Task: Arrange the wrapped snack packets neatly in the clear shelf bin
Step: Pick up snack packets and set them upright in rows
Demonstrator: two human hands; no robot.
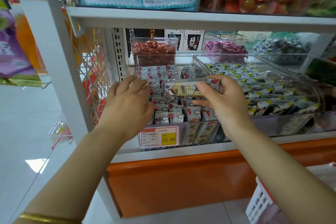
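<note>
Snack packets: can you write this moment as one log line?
right hand pinches grey-and-yellow wrapped snack packet over clear plastic shelf bin | left hand, fingers straight, over bin's left side

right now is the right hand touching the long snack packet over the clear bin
Touching. The head view shows the right hand pinching the snack packet, thumb on its near face and fingers beneath it, above the clear bin.
</note>
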